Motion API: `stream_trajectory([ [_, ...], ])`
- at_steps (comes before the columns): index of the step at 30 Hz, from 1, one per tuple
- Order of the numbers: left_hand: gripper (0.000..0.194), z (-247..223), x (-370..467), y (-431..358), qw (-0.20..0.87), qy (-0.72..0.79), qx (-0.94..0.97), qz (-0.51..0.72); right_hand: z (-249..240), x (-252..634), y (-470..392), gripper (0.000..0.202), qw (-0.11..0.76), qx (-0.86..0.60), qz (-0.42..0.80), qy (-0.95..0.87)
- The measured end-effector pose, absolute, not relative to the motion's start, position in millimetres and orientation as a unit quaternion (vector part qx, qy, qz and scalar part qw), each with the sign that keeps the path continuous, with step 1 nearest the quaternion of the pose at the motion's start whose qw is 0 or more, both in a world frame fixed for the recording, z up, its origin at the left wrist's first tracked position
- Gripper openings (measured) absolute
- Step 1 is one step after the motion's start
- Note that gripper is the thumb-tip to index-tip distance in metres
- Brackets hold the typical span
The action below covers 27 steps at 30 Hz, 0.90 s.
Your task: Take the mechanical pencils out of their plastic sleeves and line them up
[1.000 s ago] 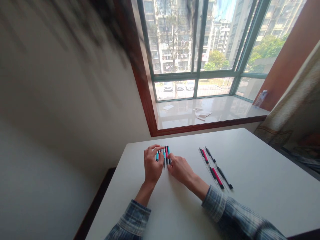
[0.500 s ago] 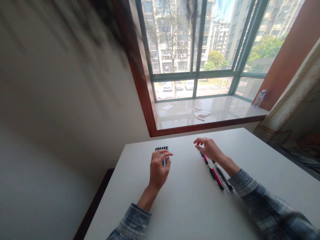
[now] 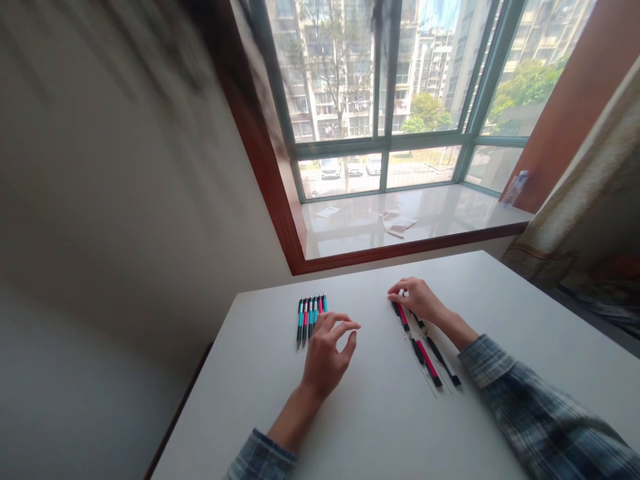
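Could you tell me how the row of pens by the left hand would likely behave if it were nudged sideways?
The pens look slim, round and rigid, so they would probably roll or scatter on the smooth white table rather than slide as a group. They seem light and easy to shift. The left hand hovers beside them, fingers curled.

Both forearms reach toward 12 o'clock in plaid sleeves. The left hand (image 3: 327, 353) hovers with fingers loosely curled and spread. The right hand (image 3: 419, 300), at 2 o'clock from it, has its fingertips pinched downward.
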<state>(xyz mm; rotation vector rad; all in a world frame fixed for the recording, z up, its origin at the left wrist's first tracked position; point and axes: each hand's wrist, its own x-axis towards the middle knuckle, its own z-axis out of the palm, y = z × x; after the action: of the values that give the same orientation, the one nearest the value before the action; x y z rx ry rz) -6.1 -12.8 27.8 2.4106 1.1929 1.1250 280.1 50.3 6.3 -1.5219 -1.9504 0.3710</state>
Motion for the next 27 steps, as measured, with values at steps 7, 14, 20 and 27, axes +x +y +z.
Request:
stream_trajectory([
  [7, 0.016, 19, 34, 8, 0.117, 0.395, 0.835, 0.364, 12, 290, 53, 0.022, 0.416, -0.576, 0.102, -0.696],
  [14, 0.039, 5, 81, 64, 0.153, 0.387, 0.849, 0.325, 10, 305, 49, 0.019, 0.444, -0.565, 0.097, -0.689],
  [20, 0.051, 0, 90, 86, 0.174, 0.347, 0.882, 0.268, 11, 306, 52, 0.017, 0.452, -0.556, 0.099, -0.691],
  [27, 0.042, -6, 92, 97, 0.156, 0.323, 0.903, 0.238, 10, 309, 55, 0.019, 0.458, -0.560, 0.097, -0.684],
])
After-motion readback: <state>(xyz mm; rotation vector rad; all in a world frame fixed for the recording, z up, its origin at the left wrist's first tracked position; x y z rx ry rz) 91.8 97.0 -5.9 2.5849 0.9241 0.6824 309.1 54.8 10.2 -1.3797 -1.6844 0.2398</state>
